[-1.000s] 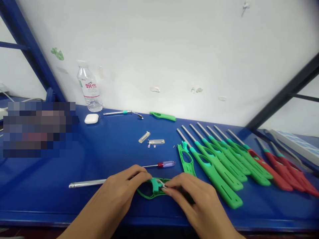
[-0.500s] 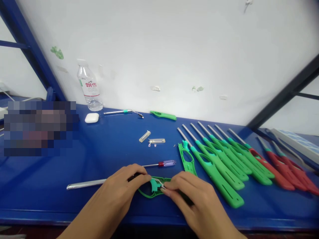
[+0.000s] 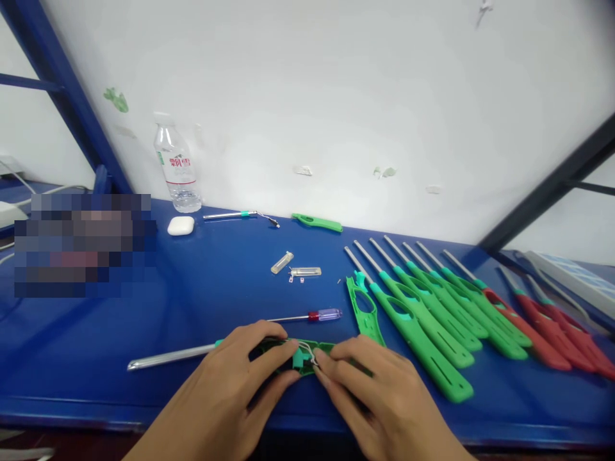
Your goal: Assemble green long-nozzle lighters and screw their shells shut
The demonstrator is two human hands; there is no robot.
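A green half-shell of a long-nosed gas lighter (image 3: 324,347) lies near the table's front edge, its inner side facing up. Its metal tube (image 3: 168,357) points left. My left hand (image 3: 235,378) is closed around the shell's left part, with thumb and fingertips beside a teal trigger (image 3: 298,359). On the other side, my right hand (image 3: 379,387) pinches at the shell near a thin white wire (image 3: 309,349); its fingertips partly hide the wire's end. Just behind lies a screwdriver (image 3: 327,315) with a clear purple and red handle.
Another green half-shell (image 3: 364,310) lies right of my hands, beside a row of green lighters (image 3: 418,339) and red ones (image 3: 533,333). Clear fuel tanks (image 3: 306,271) lie mid-table. A tube with wire (image 3: 230,216), white case (image 3: 181,225) and water bottle (image 3: 177,169) stand farther back.
My left thumb and fingers have shifted inward around the trigger, covering more of the shell's loop. My right hand stays at the wire. The view has shifted slightly.
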